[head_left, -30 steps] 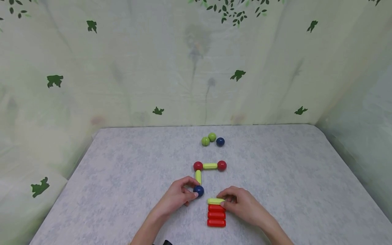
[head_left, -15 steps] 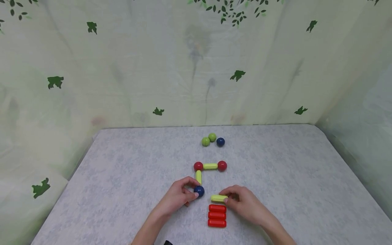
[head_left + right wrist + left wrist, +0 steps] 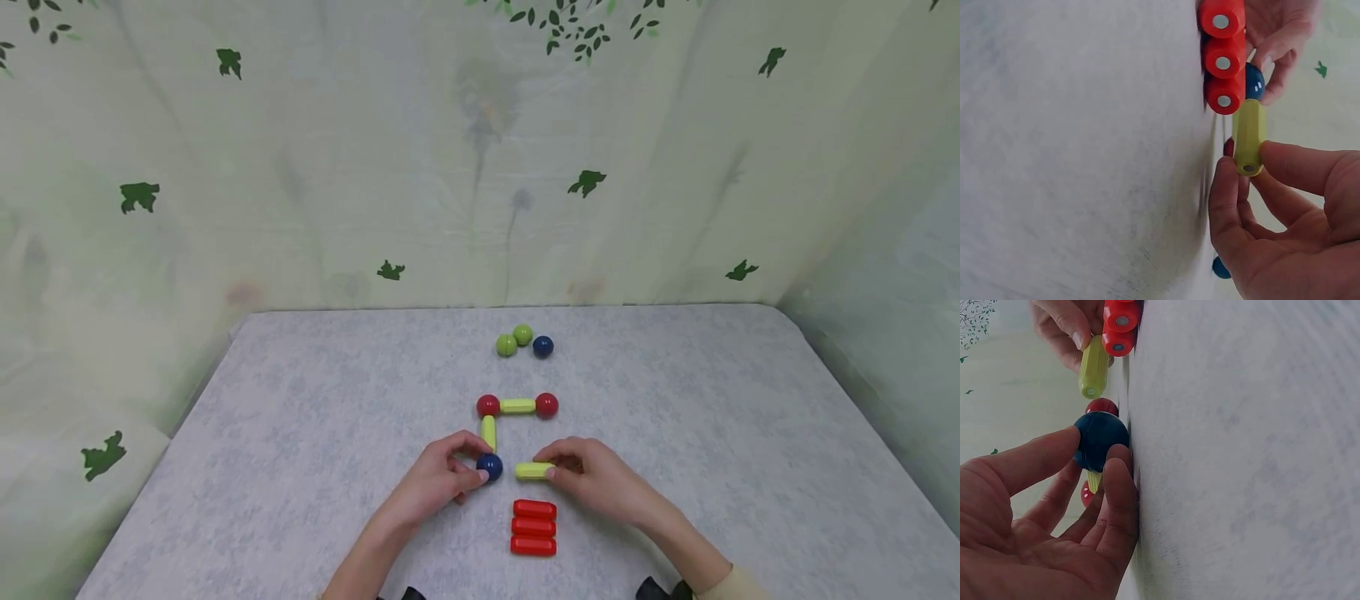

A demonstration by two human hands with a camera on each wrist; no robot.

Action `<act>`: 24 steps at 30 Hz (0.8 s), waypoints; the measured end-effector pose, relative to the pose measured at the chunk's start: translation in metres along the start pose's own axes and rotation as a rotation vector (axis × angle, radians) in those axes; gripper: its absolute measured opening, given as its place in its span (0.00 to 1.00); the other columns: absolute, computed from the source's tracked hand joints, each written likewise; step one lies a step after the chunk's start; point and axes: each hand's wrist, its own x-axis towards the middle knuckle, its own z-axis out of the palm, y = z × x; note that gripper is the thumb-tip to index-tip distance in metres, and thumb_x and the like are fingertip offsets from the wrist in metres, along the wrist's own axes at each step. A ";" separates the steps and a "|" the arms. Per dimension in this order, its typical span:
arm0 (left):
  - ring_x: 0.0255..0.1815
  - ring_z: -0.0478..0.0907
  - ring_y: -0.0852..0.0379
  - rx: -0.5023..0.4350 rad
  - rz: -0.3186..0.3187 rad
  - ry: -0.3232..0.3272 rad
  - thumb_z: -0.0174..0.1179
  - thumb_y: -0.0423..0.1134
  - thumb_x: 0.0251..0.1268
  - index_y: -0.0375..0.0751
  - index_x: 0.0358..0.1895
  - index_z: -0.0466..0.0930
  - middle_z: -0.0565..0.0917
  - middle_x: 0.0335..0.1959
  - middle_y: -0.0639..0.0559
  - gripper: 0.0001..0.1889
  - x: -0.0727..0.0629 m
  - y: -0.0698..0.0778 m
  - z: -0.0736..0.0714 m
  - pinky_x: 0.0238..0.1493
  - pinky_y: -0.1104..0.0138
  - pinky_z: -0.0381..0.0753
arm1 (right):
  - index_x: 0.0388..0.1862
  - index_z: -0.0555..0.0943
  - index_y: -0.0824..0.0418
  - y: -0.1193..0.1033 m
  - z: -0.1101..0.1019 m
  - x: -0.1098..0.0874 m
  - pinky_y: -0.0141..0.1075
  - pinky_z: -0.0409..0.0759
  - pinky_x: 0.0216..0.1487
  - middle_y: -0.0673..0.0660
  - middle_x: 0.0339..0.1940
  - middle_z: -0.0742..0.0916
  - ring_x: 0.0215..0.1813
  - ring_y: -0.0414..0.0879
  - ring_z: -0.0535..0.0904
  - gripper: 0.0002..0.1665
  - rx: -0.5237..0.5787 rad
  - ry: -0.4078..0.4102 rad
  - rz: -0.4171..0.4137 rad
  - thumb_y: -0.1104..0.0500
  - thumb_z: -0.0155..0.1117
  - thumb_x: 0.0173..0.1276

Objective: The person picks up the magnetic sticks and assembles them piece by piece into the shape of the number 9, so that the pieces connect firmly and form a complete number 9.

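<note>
My left hand point(image 3: 442, 477) pinches a dark blue ball point(image 3: 490, 467) between thumb and fingers, at the near end of a yellow-green magnetic rod point(image 3: 489, 433). That rod runs up to a red ball point(image 3: 488, 406), from which another yellow-green rod point(image 3: 517, 406) leads right to a second red ball point(image 3: 547, 406). In my right hand point(image 3: 600, 479) a loose yellow-green magnetic rod point(image 3: 533, 472) is pinched by its right end. Its free end points at the blue ball, with a small gap between them. The left wrist view shows a metal disc in the tip of this rod point(image 3: 1092, 375).
Three red rods point(image 3: 534, 527) lie side by side just below the held rod. Farther back on the grey table point(image 3: 337, 400) sit two green balls point(image 3: 507, 345) and another dark blue ball point(image 3: 543, 347). A patterned cloth point(image 3: 337, 167) hangs behind the table.
My right hand has lifted the yellow-green rod away from the red rods and moved it up the table, level with the blue ball. The left hand keeps its pinch on the ball.
</note>
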 end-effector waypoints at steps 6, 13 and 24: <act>0.30 0.75 0.51 0.001 -0.005 0.003 0.66 0.31 0.61 0.41 0.50 0.80 0.78 0.44 0.47 0.14 0.000 0.000 0.001 0.31 0.64 0.77 | 0.48 0.85 0.57 -0.002 0.000 0.007 0.38 0.78 0.43 0.49 0.39 0.83 0.40 0.46 0.77 0.11 0.008 -0.027 -0.019 0.64 0.65 0.68; 0.31 0.77 0.51 0.008 -0.003 0.012 0.66 0.31 0.61 0.41 0.50 0.80 0.78 0.44 0.48 0.14 0.000 -0.001 0.002 0.33 0.64 0.79 | 0.49 0.85 0.56 -0.003 0.001 0.013 0.36 0.77 0.42 0.48 0.39 0.83 0.40 0.46 0.76 0.12 0.006 -0.048 -0.039 0.64 0.64 0.68; 0.34 0.76 0.53 0.027 0.029 0.015 0.67 0.30 0.60 0.40 0.49 0.81 0.79 0.43 0.48 0.14 -0.001 0.000 0.002 0.38 0.64 0.78 | 0.50 0.84 0.56 -0.002 0.000 0.014 0.37 0.77 0.43 0.49 0.40 0.83 0.41 0.47 0.76 0.11 0.022 -0.073 -0.069 0.63 0.63 0.69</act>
